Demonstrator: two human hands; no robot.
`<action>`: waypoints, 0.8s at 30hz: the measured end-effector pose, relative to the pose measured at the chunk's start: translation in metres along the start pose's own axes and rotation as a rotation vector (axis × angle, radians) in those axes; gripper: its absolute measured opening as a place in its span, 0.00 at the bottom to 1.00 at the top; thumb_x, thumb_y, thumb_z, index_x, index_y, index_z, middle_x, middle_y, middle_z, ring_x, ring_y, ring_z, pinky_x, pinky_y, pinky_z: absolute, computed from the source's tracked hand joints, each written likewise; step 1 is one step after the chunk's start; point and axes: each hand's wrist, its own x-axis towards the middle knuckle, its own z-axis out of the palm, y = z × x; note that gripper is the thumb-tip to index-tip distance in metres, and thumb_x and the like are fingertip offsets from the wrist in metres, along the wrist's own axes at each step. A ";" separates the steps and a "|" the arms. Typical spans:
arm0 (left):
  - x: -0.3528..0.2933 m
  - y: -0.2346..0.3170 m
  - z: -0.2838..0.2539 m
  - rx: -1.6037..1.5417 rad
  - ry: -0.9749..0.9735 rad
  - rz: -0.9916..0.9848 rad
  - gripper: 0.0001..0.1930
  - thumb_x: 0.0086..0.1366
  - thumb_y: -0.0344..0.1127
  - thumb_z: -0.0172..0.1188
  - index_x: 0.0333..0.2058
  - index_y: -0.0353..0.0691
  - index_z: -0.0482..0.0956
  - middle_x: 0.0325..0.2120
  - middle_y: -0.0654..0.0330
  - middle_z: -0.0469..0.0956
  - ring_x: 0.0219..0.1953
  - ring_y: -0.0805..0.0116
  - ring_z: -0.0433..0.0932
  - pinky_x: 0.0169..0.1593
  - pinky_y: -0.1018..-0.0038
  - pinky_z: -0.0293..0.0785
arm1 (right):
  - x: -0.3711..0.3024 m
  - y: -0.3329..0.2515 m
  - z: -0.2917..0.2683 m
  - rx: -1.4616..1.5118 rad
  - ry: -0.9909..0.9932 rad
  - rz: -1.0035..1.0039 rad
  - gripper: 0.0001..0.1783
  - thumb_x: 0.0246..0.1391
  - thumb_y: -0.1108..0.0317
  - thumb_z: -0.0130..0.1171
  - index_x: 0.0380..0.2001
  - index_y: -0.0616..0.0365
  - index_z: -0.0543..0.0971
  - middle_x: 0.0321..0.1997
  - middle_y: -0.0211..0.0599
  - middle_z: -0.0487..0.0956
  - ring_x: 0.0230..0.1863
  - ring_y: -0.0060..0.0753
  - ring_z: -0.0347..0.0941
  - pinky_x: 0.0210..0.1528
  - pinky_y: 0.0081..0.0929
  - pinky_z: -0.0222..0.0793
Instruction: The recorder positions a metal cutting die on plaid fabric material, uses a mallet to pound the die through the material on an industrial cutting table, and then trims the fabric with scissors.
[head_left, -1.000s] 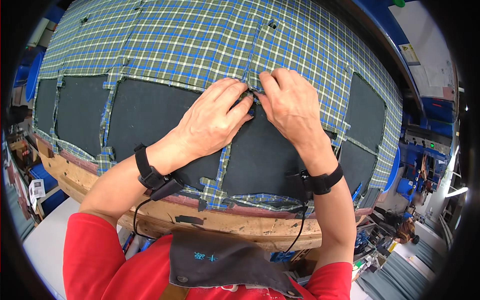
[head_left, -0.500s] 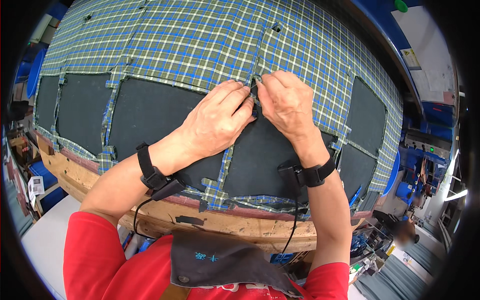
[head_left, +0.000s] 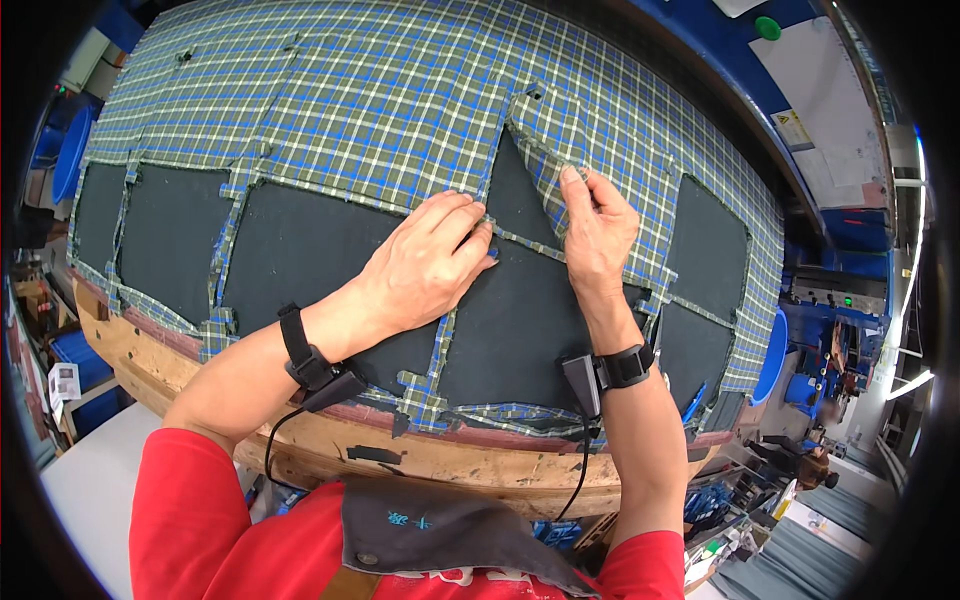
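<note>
Plaid cloth (head_left: 380,100) in blue, green and white is spread over a wide black surface (head_left: 520,330), which shows through several cut-out openings with frayed edges. My right hand (head_left: 600,235) pinches the edge of a plaid cloth flap (head_left: 545,165), lifted and folded back to the right. A dark triangular gap shows beneath that flap. To its left, my left hand (head_left: 420,260) lies on the cloth beside the cut, fingers bent and the thumb apart from them. A narrow plaid strip (head_left: 530,245) runs between the hands along the upper edge of an opening.
A wooden table edge (head_left: 500,465) runs along the near side. Beyond the cloth is a blue machine frame (head_left: 690,60). Blue tubs (head_left: 772,355) stand beyond the table's ends. Each wrist wears a black strapped device with a cable. Another person (head_left: 800,465) is at the far right.
My right hand has moved right and slightly down, pulling the cloth flap away from the seam and baring a black triangle. My left hand has shifted slightly left and down.
</note>
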 end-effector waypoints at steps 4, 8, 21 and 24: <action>0.005 -0.002 -0.005 -0.083 0.025 -0.005 0.17 0.54 0.26 0.71 0.44 0.32 0.82 0.48 0.48 0.79 0.54 0.48 0.78 0.57 0.57 0.77 | -0.003 -0.001 -0.001 -0.051 0.032 -0.006 0.12 0.64 0.66 0.66 0.32 0.67 0.82 0.22 0.19 0.70 0.25 0.10 0.61 0.26 0.20 0.59; 0.031 0.006 -0.020 -0.203 0.187 -0.092 0.12 0.63 0.25 0.65 0.46 0.31 0.82 0.48 0.50 0.81 0.49 0.49 0.82 0.50 0.60 0.80 | -0.003 0.001 -0.007 -0.129 0.048 -0.087 0.12 0.62 0.66 0.67 0.34 0.67 0.83 0.25 0.25 0.73 0.27 0.15 0.64 0.29 0.23 0.63; 0.118 -0.025 0.042 -1.292 0.176 -1.048 0.18 0.73 0.43 0.61 0.45 0.29 0.80 0.38 0.57 0.82 0.41 0.68 0.79 0.47 0.68 0.75 | -0.022 -0.015 0.000 -0.379 -0.018 -0.418 0.09 0.61 0.70 0.66 0.41 0.64 0.84 0.36 0.43 0.84 0.34 0.37 0.80 0.39 0.30 0.74; 0.124 -0.020 0.051 -1.058 0.193 -0.999 0.12 0.69 0.32 0.62 0.45 0.30 0.80 0.37 0.59 0.81 0.40 0.72 0.76 0.45 0.71 0.72 | -0.021 -0.006 -0.001 -0.439 -0.054 -0.536 0.08 0.59 0.72 0.67 0.40 0.65 0.83 0.37 0.44 0.84 0.35 0.40 0.81 0.39 0.31 0.75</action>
